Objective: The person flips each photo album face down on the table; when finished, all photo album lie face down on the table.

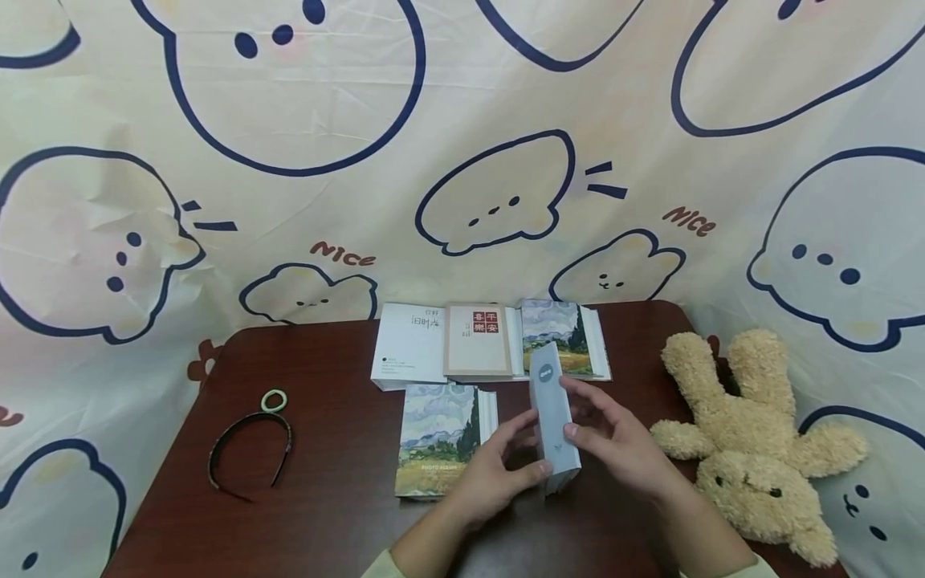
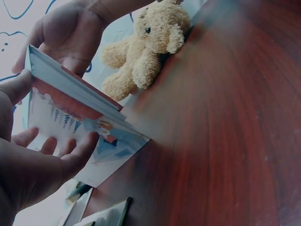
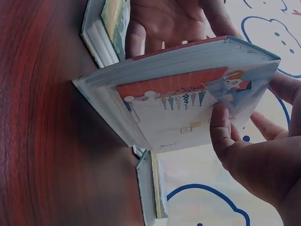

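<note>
Both hands hold a photo album (image 1: 555,417) on its edge above the table, its pale grey-blue spine turned toward me. My left hand (image 1: 499,474) grips it from the left, with the thumb at the spine and the fingers along the cover. From the right, my right hand (image 1: 625,441) holds the spine and the other cover. The right wrist view shows a red and white illustrated cover (image 3: 174,101) and the page edges. Just left of my left hand lies an album with a landscape painting (image 1: 437,437).
At the back lie a white album (image 1: 408,345), a beige-covered one (image 1: 477,345) and another landscape album (image 1: 556,325). A black headband (image 1: 224,437) and a pale green ring (image 1: 274,400) lie at left. A plush toy (image 1: 751,433) lies at the right edge.
</note>
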Tool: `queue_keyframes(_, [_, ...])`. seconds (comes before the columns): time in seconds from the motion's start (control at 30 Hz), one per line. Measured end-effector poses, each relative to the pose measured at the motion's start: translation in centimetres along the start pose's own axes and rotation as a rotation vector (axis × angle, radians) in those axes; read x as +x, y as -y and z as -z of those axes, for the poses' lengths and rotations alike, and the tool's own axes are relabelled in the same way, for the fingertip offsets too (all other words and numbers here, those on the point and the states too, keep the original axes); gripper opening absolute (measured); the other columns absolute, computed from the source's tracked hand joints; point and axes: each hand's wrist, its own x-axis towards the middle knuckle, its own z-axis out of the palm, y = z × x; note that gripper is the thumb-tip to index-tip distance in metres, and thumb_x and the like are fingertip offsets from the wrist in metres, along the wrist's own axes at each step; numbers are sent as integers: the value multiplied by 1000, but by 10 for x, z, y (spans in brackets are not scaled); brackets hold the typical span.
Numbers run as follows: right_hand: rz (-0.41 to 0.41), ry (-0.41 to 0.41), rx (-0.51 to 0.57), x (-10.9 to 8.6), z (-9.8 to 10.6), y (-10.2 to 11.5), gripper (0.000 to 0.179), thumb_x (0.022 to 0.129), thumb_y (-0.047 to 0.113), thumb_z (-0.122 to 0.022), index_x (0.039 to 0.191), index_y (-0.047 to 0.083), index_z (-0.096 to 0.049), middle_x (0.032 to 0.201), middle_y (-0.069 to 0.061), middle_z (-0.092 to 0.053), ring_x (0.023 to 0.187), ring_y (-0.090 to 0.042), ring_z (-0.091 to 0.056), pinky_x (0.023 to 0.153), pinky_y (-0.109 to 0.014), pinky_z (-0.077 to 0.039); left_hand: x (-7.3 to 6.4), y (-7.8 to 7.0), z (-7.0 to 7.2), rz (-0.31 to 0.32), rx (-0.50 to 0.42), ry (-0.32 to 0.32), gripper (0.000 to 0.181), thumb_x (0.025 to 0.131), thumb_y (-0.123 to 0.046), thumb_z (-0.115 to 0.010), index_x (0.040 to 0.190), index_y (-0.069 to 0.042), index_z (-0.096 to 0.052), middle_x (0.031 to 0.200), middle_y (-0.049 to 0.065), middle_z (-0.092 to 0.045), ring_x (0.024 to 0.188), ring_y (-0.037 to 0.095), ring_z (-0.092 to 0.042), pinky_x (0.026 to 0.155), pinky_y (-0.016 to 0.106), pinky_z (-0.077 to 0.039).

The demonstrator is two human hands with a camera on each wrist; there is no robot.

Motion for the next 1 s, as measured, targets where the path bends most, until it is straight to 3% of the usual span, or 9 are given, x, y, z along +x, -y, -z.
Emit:
queue_keyframes(0.17, [-32,-8,13,-2,3,1,65,100,14,-70,159,15,-41,138,-23,-53,118,-39,-56,84,-36,-60,1,5,-7,24,-19,-16,73,95,-27,-79,158,-24,-43,153,11,-51,142,33,-47,113,56,-40])
queue_keyframes(0.37, [-56,-32,19,-6,9,0,68,98,14,-73,158,13,-40,139,-25,-53,120,-38,-60,83,-37,-61,1,9,-12,69,51,-37,71,94,-33,-79,156,-26,-45,160,15,-40,145,38,-42,113,57,-40])
queue_keyframes(0.53, [-56,-59,8,-12,16,-4,68,98,12,-72,158,13,-40,146,-24,-51,123,-26,-62,84,-37,-61,2,13,-16,92,107,-30,67,94,-35,-79,154,-29,-49,158,11,-43,144,36,-43,114,58,-37])
queue_keyframes(0.67, [-46,-79,-12,-16,20,-7,68,98,11,-72,158,13,-40,152,-22,-47,123,-13,-61,85,-36,-61,2,16,-18,88,135,-20,65,93,-32,-79,152,-29,-51,157,6,-43,143,32,-43,116,57,-33])
queue_keyframes(1.0, [-48,-120,-33,-23,25,-13,64,98,10,-71,156,10,-42,147,-22,-50,118,-13,-63,83,-36,-61,1,15,-18,57,156,-5,62,94,-29,-78,150,-21,-54,157,4,-44,146,29,-38,118,52,-30])
